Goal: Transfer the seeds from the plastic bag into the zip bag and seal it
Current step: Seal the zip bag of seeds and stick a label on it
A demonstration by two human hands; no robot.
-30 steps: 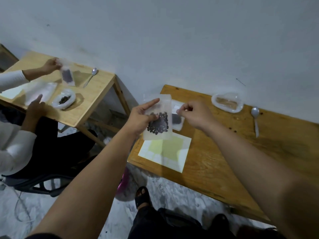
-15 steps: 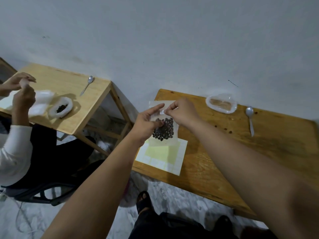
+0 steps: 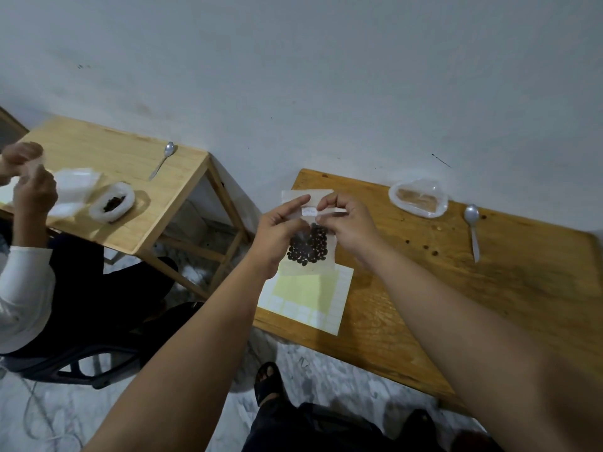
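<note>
The zip bag [image 3: 310, 233] is a small clear pouch held upright in the air just above the near left corner of the wooden bench [image 3: 489, 288], directly over the sheet of white and pale yellow sticker labels [image 3: 306, 296] that lies flat on that corner. Its lower half is filled with a dark cluster of round, nearly black seeds [image 3: 308, 247], packed together and settled toward the bottom, while the upper part is empty, cloudy plastic ending in a flat top strip that carries a small white label with faint writing. The left hand [image 3: 277, 230] pinches the bag's upper left edge, its index finger stretched along the top strip and its thumb behind the plastic. The right hand [image 3: 347, 223] is closed on the top strip from the other side, fingertips curled tight and pressing just beside the label. Whether the seal is fully pressed shut cannot be told. Farther back on the bench from the zip bag, near the wall, lies the plastic bag [image 3: 417, 197], a crumpled clear one opened flat and looking nearly empty, and just right of it a metal spoon [image 3: 473, 228] rests with its bowl toward the wall. A few stray dark seeds dot the wood between them.
</note>
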